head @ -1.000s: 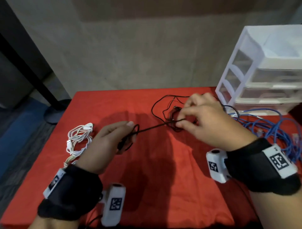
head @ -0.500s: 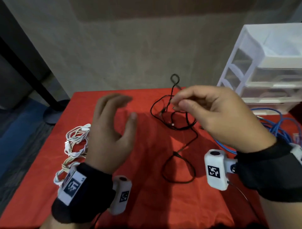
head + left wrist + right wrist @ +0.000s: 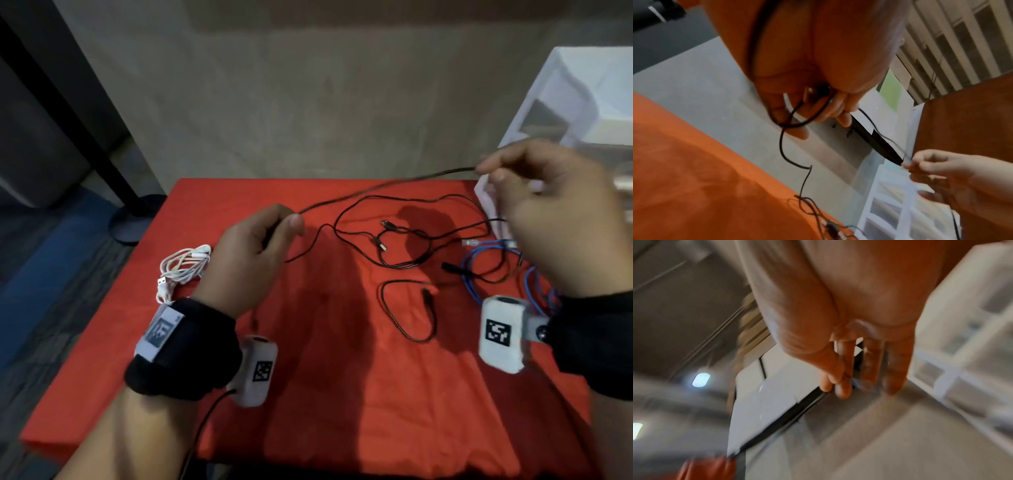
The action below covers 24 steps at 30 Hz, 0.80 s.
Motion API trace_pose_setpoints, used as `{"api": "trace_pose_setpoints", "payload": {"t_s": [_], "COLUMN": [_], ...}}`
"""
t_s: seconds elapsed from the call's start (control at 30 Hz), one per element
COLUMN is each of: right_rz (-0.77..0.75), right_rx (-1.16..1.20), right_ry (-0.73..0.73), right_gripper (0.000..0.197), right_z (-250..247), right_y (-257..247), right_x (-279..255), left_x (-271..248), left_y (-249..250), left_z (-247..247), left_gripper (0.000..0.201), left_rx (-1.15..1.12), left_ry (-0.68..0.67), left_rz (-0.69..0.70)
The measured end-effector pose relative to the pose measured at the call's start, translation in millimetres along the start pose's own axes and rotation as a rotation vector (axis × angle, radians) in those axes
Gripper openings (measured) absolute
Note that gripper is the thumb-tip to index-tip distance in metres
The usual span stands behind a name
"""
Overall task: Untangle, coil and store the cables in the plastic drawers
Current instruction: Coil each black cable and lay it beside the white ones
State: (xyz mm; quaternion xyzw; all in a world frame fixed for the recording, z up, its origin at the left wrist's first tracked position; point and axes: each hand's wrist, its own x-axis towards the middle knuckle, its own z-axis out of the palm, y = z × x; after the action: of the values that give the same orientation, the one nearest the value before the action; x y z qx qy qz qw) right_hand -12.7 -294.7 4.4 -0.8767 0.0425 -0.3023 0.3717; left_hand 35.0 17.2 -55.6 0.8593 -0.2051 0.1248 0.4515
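Note:
A thin black cable (image 3: pixel 383 186) stretches through the air between my two hands above the red table (image 3: pixel 342 394). My left hand (image 3: pixel 253 253) grips one end of it, with a small loop of the black cable (image 3: pixel 797 116) hanging from its fingers (image 3: pixel 842 113). My right hand (image 3: pixel 534 212), raised in front of the white plastic drawers (image 3: pixel 582 113), pinches the other part between thumb and forefinger (image 3: pixel 840 386). More loose black cable (image 3: pixel 404 253) lies tangled on the cloth below. The right wrist view is blurred.
A coiled white cable (image 3: pixel 183 270) lies at the table's left edge. A blue cable (image 3: pixel 486 270) is heaped at the right by the drawers. A black stand base (image 3: pixel 137 222) stands on the floor beyond the left corner.
My left hand, open half a second ago, now grips the black cable. My right hand has moved up and to the right, drawing the cable taut between the hands.

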Motion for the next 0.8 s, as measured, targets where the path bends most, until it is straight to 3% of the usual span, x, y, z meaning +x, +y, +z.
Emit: {"api": "trace_pose_setpoints", "payload": {"t_s": [0.07,0.17,0.23,0.3,0.4,0.47,0.53,0.63,0.8], "right_rz": [-0.196,-0.393,-0.434,-0.386,-0.215,0.032,0.260,0.322,0.127], "right_rx": [-0.332,-0.373,-0.233,-0.074,0.014,0.144,0.254,0.172,-0.036], "right_ry": [-0.032,-0.309,-0.501,-0.555,-0.272,-0.024,0.129,0.086,-0.238], "right_gripper": [0.035,0.060,0.043,0.020,0.023,0.028,0.031,0.035,0.030], "right_z": [9,39,56,55,29,7,-10,-14,9], "right_y": [-10,-39,-49,-50,-35,-19,-7,4,-3], "right_x": [-5,-28,-42,-38,-15,0,7,6,-3], "left_x": [1,-5,-10,-12,-12,-11,-9,-5,-2], "left_y": [10,34,48,52,37,22,11,7,21], "left_z": [4,18,22,20,9,-1,-11,-14,-1], "left_gripper": [0.023,0.021,0.020,0.019,0.027,0.031,0.034,0.036,0.024], "left_rx": [0.029,0.026,-0.053,-0.129,-0.135,-0.107,-0.130,-0.201,-0.289], "left_ry": [0.010,-0.097,-0.136,-0.122,-0.083,-0.043,0.013,0.083,-0.016], "left_rz": [0.047,0.133,0.186,0.187,0.131,0.058,-0.015,-0.093,-0.140]}}
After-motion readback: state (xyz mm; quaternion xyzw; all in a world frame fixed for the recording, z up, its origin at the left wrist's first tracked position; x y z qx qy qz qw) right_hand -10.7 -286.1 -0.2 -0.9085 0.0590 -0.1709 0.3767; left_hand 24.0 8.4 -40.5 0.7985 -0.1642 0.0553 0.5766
